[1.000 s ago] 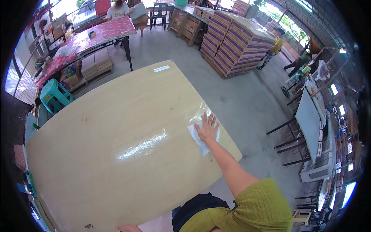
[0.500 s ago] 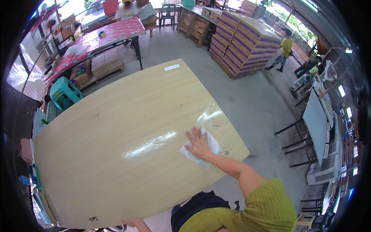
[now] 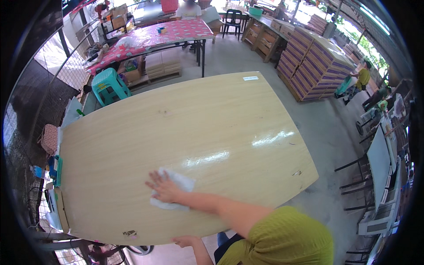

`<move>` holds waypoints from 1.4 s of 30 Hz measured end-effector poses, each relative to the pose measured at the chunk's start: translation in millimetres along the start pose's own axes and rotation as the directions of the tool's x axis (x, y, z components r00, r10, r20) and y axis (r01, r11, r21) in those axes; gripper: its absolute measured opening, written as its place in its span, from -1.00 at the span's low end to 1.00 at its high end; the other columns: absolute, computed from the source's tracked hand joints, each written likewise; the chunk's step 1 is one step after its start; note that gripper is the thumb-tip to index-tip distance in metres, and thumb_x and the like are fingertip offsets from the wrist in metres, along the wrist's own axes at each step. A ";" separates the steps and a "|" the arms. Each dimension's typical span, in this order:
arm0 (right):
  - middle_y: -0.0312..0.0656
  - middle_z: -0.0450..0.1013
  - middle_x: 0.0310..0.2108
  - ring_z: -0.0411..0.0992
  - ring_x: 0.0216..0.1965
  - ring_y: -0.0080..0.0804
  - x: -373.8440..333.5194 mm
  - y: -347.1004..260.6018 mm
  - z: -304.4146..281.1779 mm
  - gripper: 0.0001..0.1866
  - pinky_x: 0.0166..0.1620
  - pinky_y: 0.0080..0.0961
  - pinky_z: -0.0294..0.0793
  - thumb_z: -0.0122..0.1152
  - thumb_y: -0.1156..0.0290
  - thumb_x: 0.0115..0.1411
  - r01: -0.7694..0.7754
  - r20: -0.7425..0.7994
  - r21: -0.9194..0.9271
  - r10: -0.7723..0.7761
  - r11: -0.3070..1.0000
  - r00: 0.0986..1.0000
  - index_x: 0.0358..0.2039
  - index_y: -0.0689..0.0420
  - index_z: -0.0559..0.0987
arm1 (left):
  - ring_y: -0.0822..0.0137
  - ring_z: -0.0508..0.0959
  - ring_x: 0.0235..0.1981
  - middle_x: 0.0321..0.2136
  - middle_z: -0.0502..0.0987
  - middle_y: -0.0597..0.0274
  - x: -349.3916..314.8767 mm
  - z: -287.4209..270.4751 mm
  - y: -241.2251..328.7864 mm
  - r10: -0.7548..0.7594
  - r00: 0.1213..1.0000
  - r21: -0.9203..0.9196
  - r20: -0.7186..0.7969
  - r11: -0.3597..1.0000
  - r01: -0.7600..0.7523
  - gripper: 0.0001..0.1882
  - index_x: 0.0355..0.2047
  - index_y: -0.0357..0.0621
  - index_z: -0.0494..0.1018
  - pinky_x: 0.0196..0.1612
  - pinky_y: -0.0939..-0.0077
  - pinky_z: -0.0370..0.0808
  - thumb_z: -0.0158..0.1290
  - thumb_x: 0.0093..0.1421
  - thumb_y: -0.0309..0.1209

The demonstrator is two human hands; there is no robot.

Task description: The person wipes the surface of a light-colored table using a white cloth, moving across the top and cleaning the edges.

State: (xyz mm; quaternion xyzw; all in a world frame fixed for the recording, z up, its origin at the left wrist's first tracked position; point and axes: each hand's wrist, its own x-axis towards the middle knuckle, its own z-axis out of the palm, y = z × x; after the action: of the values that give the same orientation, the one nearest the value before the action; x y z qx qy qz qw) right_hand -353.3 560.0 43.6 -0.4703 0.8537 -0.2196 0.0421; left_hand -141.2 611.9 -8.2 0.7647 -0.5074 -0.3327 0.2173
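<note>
A large pale wood-grain table (image 3: 132, 145) with a glossy top fills the middle of the view. On it my right hand (image 3: 165, 189) lies flat, fingers spread, over a white cloth (image 3: 182, 180) pressed against the surface. The palm covers part of the cloth. My left hand (image 3: 187, 241) rests at the near edge of the table, its visible fingers stretched to the left; the rest of its grip is partly hidden by the edge. A small white label (image 3: 250, 78) sits at the far right corner. Dark worn marks (image 3: 130, 233) show near the front edge.
Beyond stand a teal stool (image 3: 109, 86) and a table with a pink patterned cover (image 3: 176, 33). Stacked boxes (image 3: 311, 66) rise at the far right, with a person (image 3: 363, 78) beside them. A tilted pale board (image 3: 379, 163) stands on the right.
My right hand has swept the white cloth leftward and nearer across the tabletop. The view has shifted to the left. My left hand stays at the near edge.
</note>
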 end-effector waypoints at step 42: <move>-0.03 -0.27 0.46 -0.32 0.46 0.00 -571.7 269.7 -194.8 -0.15 0.36 0.20 -0.33 -0.01 -0.17 0.19 -0.624 -0.027 -0.320 0.651 0.713 0.758 0.42 -0.20 0.00 | -0.17 0.57 -0.13 -0.01 0.46 -0.13 -71.5 -29.3 41.6 0.281 0.918 0.525 0.281 0.755 -0.392 -0.20 0.14 -0.19 0.28 -0.18 0.00 0.56 0.16 0.04 0.09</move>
State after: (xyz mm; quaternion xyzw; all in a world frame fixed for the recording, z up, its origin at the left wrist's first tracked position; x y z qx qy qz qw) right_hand -302.3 1219.3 30.2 -0.1567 0.9839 -0.0339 0.0786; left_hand -165.0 661.3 60.3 0.6555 -0.7308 -0.1897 -0.0132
